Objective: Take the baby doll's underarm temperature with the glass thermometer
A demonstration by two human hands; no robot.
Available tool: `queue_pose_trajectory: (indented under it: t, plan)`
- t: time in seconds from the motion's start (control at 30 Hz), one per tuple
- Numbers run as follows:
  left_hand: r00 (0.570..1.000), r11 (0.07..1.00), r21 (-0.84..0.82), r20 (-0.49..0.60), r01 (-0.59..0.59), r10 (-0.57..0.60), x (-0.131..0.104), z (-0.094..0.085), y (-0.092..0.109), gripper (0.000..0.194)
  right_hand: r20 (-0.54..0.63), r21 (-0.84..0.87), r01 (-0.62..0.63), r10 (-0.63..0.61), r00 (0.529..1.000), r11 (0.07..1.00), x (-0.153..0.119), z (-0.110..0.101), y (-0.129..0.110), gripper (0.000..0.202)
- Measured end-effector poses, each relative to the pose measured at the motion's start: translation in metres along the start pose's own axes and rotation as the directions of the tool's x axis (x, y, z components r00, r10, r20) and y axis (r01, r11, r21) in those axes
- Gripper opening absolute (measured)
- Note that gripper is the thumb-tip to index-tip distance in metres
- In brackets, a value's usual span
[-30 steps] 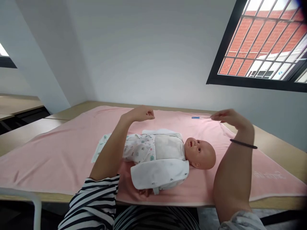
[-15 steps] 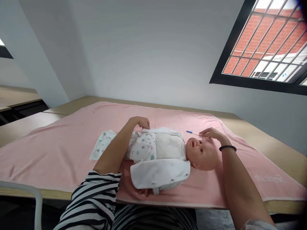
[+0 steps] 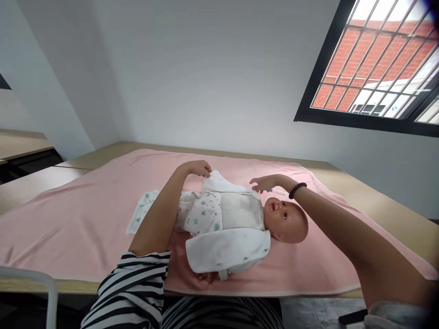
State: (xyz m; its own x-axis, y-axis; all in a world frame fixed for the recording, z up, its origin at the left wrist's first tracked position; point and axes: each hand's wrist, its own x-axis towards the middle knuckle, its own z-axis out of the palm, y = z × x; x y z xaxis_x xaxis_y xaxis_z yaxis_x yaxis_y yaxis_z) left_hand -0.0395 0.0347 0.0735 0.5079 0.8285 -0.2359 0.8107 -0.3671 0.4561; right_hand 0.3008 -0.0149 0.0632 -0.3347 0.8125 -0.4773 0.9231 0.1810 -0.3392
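A bald baby doll (image 3: 286, 221) lies on its back on a pink blanket, head to the right. Its white baby jacket (image 3: 222, 249) is spread open over a bare cloth chest, above patterned pants (image 3: 204, 214). My left hand (image 3: 201, 168) pinches the corner of the jacket's far flap and lifts it off the blanket. My right hand (image 3: 265, 183) hovers near the flap's other end by the doll's shoulder, fingers apart and holding nothing. Under my right wrist a thin clear stick with a blue end, like a thermometer (image 3: 279, 192), is partly hidden.
The pink blanket (image 3: 85, 205) covers most of a wooden table (image 3: 346, 180) set against a wall. A patterned white cloth (image 3: 140, 212) lies left of the doll, partly behind my left forearm. A pale curved tube (image 3: 51, 292) stands at the lower left; a barred window is upper right.
My left hand has raised the corner of the jacket's far flap. My right hand has moved left from beside the thermometer-like stick to near the flap's shoulder end.
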Motion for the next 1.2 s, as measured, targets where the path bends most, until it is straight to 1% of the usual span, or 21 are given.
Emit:
queue_pose_trajectory:
  t: [0.1,0.17,0.23,0.3,0.4,0.47,0.57,0.7,0.73,0.8,0.83,0.87,0.9,0.97,1.03,1.07,1.1,1.17,1.2]
  plan:
    - [1.0,1.0,0.019,-0.017,-0.021,0.022,-0.015,-0.007,0.01,0.029,-0.061,-0.053,0.079,-0.082,0.995,0.995,0.007,0.011,-0.015,0.077]
    - [0.999,0.998,0.04,0.003,-0.039,0.039,-0.022,-0.011,0.012,0.023,-0.105,-0.09,0.124,-0.134,0.985,0.988,0.007,0.014,-0.022,0.073]
    - [0.998,0.997,0.055,0.033,-0.058,0.056,-0.027,-0.014,0.011,0.021,-0.135,-0.13,0.153,-0.17,0.976,0.98,0.002,0.012,-0.028,0.066]
    - [0.997,0.995,0.071,0.053,-0.065,0.061,-0.031,-0.018,0.01,0.023,-0.162,-0.176,0.18,-0.209,0.964,0.968,-0.008,0.007,-0.036,0.051]
    - [0.996,0.993,0.096,0.063,-0.066,0.06,-0.04,-0.023,0.011,0.028,-0.18,-0.229,0.242,-0.285,0.942,0.943,-0.03,-0.002,-0.048,0.026]
    - [0.994,0.992,0.102,0.085,-0.079,0.07,-0.048,-0.025,0.013,0.031,-0.176,-0.248,0.281,-0.328,0.928,0.927,-0.046,-0.004,-0.055,0.019]
    - [0.983,0.989,0.108,0.164,-0.106,0.087,-0.059,-0.027,0.017,0.032,-0.146,-0.275,0.302,-0.35,0.925,0.913,-0.064,0.001,-0.061,0.018]
    - [0.949,0.985,0.123,0.307,-0.12,0.077,-0.064,-0.027,0.025,0.022,-0.015,-0.273,0.308,-0.324,0.946,0.911,-0.076,0.018,-0.066,0.036]
    - [0.941,0.986,0.122,0.33,-0.117,0.071,-0.064,-0.026,0.027,0.027,0.014,-0.271,0.285,-0.292,0.956,0.92,-0.079,0.022,-0.068,0.041]
    - [0.933,0.987,0.11,0.352,-0.115,0.07,-0.063,-0.025,0.032,0.048,0.035,-0.279,0.204,-0.203,0.979,0.938,-0.084,0.029,-0.075,0.047]
    - [0.931,0.987,0.106,0.358,-0.121,0.075,-0.063,-0.024,0.035,0.057,0.028,-0.291,0.166,-0.165,0.986,0.942,-0.087,0.032,-0.08,0.046]
    - [0.929,0.986,0.109,0.362,-0.128,0.081,-0.064,-0.023,0.039,0.063,0.009,-0.303,0.139,-0.144,0.99,0.943,-0.091,0.033,-0.084,0.044]
    - [0.928,0.983,0.121,0.364,-0.134,0.082,-0.066,-0.022,0.044,0.063,-0.014,-0.319,0.13,-0.141,0.99,0.939,-0.096,0.034,-0.089,0.04]
    - [0.935,0.975,0.18,0.348,-0.132,0.062,-0.073,-0.018,0.058,0.058,-0.06,-0.376,0.173,-0.21,0.976,0.91,-0.107,0.037,-0.098,0.029]
    - [0.953,0.959,0.259,0.3,-0.117,0.035,-0.085,-0.011,0.076,0.052,-0.085,-0.444,0.261,-0.331,0.94,0.857,-0.119,0.045,-0.11,0.023]
    - [0.961,0.949,0.294,0.274,-0.116,0.032,-0.092,-0.007,0.085,0.05,-0.074,-0.486,0.301,-0.381,0.921,0.821,-0.124,0.053,-0.117,0.022]
    - [0.968,0.939,0.322,0.247,-0.122,0.041,-0.099,-0.003,0.094,0.047,-0.06,-0.521,0.33,-0.419,0.906,0.787,-0.128,0.064,-0.124,0.023]
    - [0.976,0.925,0.348,0.202,-0.151,0.084,-0.112,0.006,0.109,0.042,0.019,-0.614,0.337,-0.413,0.91,0.714,-0.134,0.092,-0.14,0.027]
    - [0.978,0.92,0.355,0.18,-0.163,0.104,-0.118,0.01,0.114,0.04,0.029,-0.64,0.372,-0.463,0.886,0.672,-0.136,0.107,-0.148,0.028]
